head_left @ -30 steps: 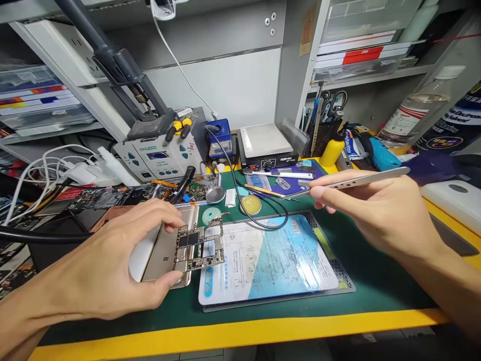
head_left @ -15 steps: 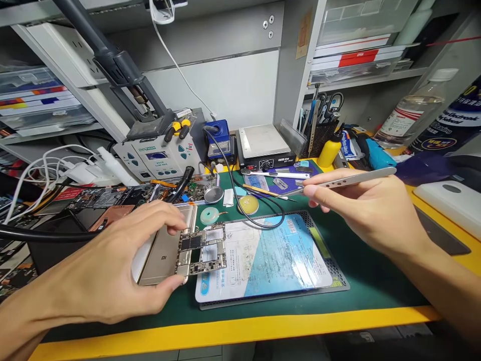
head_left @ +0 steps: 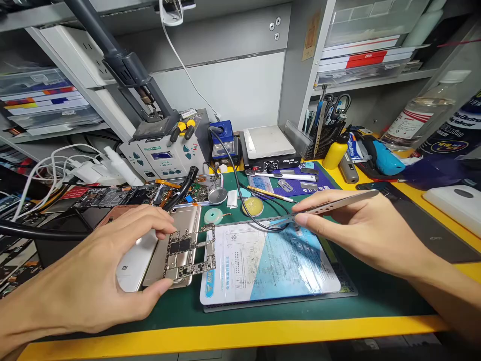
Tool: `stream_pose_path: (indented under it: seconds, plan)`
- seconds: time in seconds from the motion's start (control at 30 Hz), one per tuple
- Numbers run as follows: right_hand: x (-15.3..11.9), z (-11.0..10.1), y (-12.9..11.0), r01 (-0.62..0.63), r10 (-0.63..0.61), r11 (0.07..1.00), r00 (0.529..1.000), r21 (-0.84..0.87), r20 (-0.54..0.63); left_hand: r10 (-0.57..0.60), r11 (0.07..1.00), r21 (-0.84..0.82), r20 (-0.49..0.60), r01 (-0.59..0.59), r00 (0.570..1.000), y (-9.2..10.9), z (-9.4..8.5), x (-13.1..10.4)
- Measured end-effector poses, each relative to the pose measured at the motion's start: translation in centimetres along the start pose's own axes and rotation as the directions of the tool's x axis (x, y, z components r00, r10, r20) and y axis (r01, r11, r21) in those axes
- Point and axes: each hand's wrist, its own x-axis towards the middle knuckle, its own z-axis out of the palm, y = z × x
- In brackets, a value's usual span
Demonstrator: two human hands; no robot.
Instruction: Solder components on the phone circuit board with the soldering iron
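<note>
The work surface is a bench covered by a green mat point(head_left: 361, 281) and edged along its front by a yellow strip point(head_left: 233, 337). The rear is closed by a grey back panel point(head_left: 225, 85), into which two screws point(head_left: 275, 28) are set near the top. White shelf uprights point(head_left: 63, 65) are fitted at the left and carry a shelf point(head_left: 45, 131) loaded with clear plastic boxes. A further shelf point(head_left: 372, 76) is mounted at the right and is stacked with flat boxes. The scene is lit evenly from above; the light source itself cannot be seen.
</note>
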Motion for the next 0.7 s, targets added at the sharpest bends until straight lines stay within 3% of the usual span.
stream_pose_path:
  seconds: [0.2, 0.43, 0.7]
  plan:
    - [-0.2, 0.4, -0.3, 0.074, -0.072, 0.997, 0.994, -0.016, 0.081, 0.024, 1.000, 0.013, -0.005, -0.024, 1.000, 1.1, 0.2, 0.5]
    - [-0.4, 0.0, 1.1, 0.143, -0.177, 0.979, 0.950, -0.147, -0.259, 0.051, 0.999, -0.004, -0.025, -0.051, 0.998, 2.6, 0.4, 1.5]
    - [-0.6, 0.1, 1.0, 0.171, -0.220, 0.967, 0.936, -0.191, -0.274, 0.148, 0.989, -0.015, -0.009, -0.149, 0.989, 2.5, 1.6, 2.8]
